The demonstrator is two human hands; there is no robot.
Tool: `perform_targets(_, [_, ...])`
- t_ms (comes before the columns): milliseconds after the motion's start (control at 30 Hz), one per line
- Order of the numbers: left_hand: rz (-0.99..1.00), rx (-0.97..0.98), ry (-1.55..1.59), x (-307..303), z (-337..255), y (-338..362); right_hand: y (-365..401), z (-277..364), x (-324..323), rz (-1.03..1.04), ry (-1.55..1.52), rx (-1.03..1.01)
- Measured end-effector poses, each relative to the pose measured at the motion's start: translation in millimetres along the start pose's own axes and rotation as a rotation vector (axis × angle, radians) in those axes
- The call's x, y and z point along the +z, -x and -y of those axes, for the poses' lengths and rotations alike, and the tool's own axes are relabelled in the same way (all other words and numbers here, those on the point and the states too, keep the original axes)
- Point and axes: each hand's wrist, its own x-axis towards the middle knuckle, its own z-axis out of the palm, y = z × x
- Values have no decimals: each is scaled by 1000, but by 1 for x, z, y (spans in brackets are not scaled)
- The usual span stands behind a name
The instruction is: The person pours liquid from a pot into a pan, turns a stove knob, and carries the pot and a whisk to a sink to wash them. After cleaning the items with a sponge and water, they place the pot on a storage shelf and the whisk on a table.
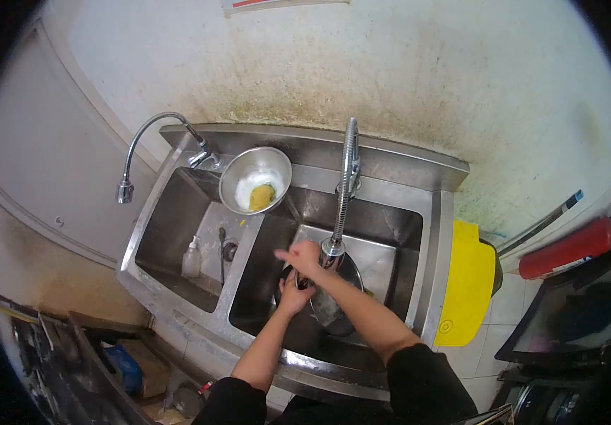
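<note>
A round dark metal pan (341,322) lies in the right sink basin, partly hidden under my forearms, with a wet, cloudy patch inside it. My left hand (292,294) is at the pan's left side, with its fingers curled around the edge. Just above it is my right hand (303,256), one finger stretched out to the left and the other fingers partly hidden. The chrome spray head (333,247) of the spring-hose faucet hangs right beside my right wrist, over the pan.
A steel bowl (227,185) holding suds and a yellow sponge (261,197) sits on the divider. The left basin holds a pump bottle (191,258) and a thin dark-handled tool (222,255). A gooseneck faucet (129,159) is at left. Yellow plastic (461,283) and a fire extinguisher (567,249) are at right.
</note>
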Motion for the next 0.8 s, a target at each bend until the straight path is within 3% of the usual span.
perform_targets(33, [4,-28,11,-3,2,-2,-14,4,10,-168,107,-90])
perform_targets(67, [7,-56,22,-3,4,-3,-28,6,12,-170,103,-89])
perform_targets(133, [-36,-9,25,9,18,-11,-52,-3,17,-135,134,174])
perform_targets(167, [-19,34,56,13,25,-15,-57,-14,23,-140,129,175])
perform_targets(233, [-11,68,187,15,16,-13,-54,-38,32,-112,-94,179])
perform_targets(300, [-26,17,161,9,-7,-7,-4,-44,3,183,-401,272])
perform_targets(367, [-45,-37,136,5,-27,-4,43,-91,10,132,-851,174])
perform_targets(433, [33,131,-49,2,-43,-4,69,-58,-62,231,-1379,555])
perform_targets(467, [30,127,-42,3,-48,-5,70,-41,-76,235,-1373,560])
perform_targets(533, [146,126,-203,3,-68,-6,65,-20,-92,-39,-1380,121])
perform_targets(567, [193,6,-97,-3,-81,-2,58,-16,-95,-49,-1377,126])
perform_targets(633, [159,63,-210,14,-44,-28,40,-8,-99,120,-705,-108])
perform_targets(667, [153,94,-231,14,-24,-36,30,-11,-100,107,-709,-100])
perform_targets(700, [148,11,-51,9,-12,-32,19,-18,-99,90,-613,-43])
perform_targets(733, [9,200,-32,4,-9,-24,11,-19,-99,75,-519,12])
perform_targets(800, [116,205,406,-11,-14,-15,2,-17,-95,0,-491,29])
